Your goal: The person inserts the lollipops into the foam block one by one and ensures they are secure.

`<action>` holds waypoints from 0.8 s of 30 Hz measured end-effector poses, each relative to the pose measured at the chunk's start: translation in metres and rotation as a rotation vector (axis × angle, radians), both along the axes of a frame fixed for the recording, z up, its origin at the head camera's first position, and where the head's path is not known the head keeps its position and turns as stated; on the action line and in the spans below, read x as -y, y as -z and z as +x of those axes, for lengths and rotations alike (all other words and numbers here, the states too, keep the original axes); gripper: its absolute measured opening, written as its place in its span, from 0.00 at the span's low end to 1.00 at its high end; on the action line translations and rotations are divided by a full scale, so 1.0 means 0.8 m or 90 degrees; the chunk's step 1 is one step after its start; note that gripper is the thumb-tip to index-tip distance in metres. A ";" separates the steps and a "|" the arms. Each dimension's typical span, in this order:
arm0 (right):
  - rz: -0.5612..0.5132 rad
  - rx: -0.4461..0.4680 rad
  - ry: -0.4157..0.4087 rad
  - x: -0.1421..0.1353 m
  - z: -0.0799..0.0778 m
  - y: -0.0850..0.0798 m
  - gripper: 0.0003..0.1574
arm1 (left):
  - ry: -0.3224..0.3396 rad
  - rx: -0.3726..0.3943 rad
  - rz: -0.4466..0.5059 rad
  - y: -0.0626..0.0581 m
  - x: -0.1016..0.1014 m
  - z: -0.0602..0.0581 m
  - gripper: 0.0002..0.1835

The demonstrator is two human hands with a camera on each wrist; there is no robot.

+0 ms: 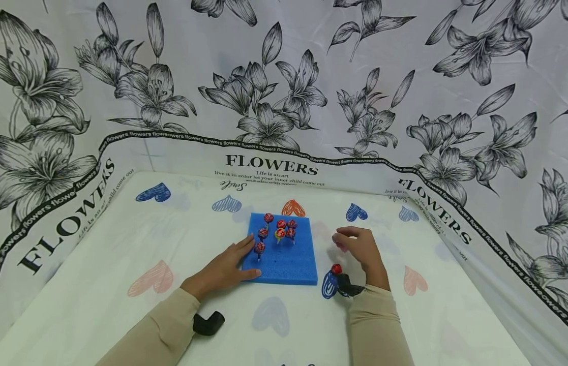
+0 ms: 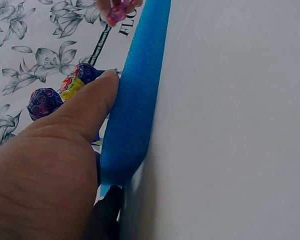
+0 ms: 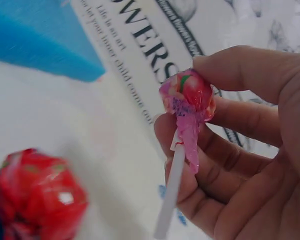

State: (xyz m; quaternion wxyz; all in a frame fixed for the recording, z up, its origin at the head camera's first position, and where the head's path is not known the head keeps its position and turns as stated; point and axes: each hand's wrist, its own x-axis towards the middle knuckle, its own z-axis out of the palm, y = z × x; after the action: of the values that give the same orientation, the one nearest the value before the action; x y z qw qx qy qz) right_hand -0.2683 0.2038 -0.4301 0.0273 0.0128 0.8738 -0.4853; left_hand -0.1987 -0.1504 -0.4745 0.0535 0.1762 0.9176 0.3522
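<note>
A blue foam block [image 1: 288,267] lies on the table with several wrapped lollipops standing in it by their sticks. My left hand [image 1: 224,269] rests along the block's left edge, thumb on the near left corner and fingertips beside the lollipops [image 1: 260,248]. To the right of the block, my right hand [image 1: 360,249] pinches a pink-wrapped lollipop [image 3: 187,97] by its candy head between thumb and fingers. In the right wrist view its white stick [image 3: 170,200] points down. A red-wrapped lollipop [image 1: 336,269] is just below the right hand, close to the black wrist camera.
A white cloth with printed hearts [image 1: 271,316] covers the table. Behind it hangs a flower-printed curtain [image 1: 265,91]. Black wrist cameras sit by the left cuff [image 1: 208,324] and the right cuff [image 1: 350,287].
</note>
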 end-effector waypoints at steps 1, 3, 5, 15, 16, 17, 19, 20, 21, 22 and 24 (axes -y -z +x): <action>-0.025 -0.003 0.004 -0.002 0.002 -0.005 0.26 | 0.000 -0.001 0.000 0.000 0.000 0.000 0.48; -0.062 -0.018 0.009 -0.005 0.005 -0.014 0.27 | 0.000 -0.002 0.000 0.001 0.000 0.000 0.48; -0.096 -0.041 0.013 -0.008 0.009 -0.024 0.27 | 0.001 -0.001 0.000 0.001 -0.001 0.000 0.48; -0.182 -0.156 0.064 -0.018 0.031 -0.067 0.25 | -0.005 0.008 -0.008 0.000 0.001 0.000 0.49; -0.193 -0.167 0.072 -0.018 0.034 -0.071 0.24 | -0.007 0.011 -0.007 0.000 0.001 0.000 0.49; -0.204 -0.180 0.082 -0.018 0.036 -0.075 0.24 | -0.007 0.012 -0.006 0.000 0.001 0.000 0.49; -0.223 -0.215 0.100 -0.018 0.041 -0.081 0.22 | -0.009 0.019 -0.007 -0.001 0.000 0.000 0.50; -0.232 -0.237 0.105 -0.019 0.043 -0.084 0.21 | -0.010 0.023 -0.007 -0.001 -0.001 0.000 0.50; -0.242 -0.262 0.108 -0.019 0.045 -0.086 0.20 | -0.010 0.023 -0.009 -0.001 -0.001 0.000 0.50; -0.248 -0.288 0.110 -0.019 0.047 -0.089 0.19 | -0.009 0.023 -0.008 -0.001 -0.001 0.000 0.50; -0.256 -0.342 0.108 -0.020 0.049 -0.093 0.18 | -0.009 0.023 -0.008 -0.001 -0.001 0.000 0.49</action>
State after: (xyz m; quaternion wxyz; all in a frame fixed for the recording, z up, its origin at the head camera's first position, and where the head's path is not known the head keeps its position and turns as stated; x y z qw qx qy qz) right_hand -0.2291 0.2196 -0.3554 -0.2424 -0.0489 0.7326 -0.6342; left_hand -0.1990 -0.1493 -0.4738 0.0688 0.1629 0.9200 0.3499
